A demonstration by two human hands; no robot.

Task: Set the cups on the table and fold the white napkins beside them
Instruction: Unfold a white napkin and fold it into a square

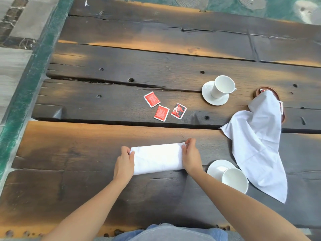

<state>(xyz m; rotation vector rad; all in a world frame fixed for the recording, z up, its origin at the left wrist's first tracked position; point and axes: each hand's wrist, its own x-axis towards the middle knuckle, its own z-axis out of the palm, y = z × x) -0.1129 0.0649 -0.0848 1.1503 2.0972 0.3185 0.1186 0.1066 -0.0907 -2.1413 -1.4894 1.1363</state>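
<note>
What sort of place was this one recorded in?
Probably an outdoor café or tea-house terrace. The table is made of rough, weathered planks, stone paving runs along its edge, and white cups on saucers, red sachets and cloth napkins are laid out as if for guests.
</note>
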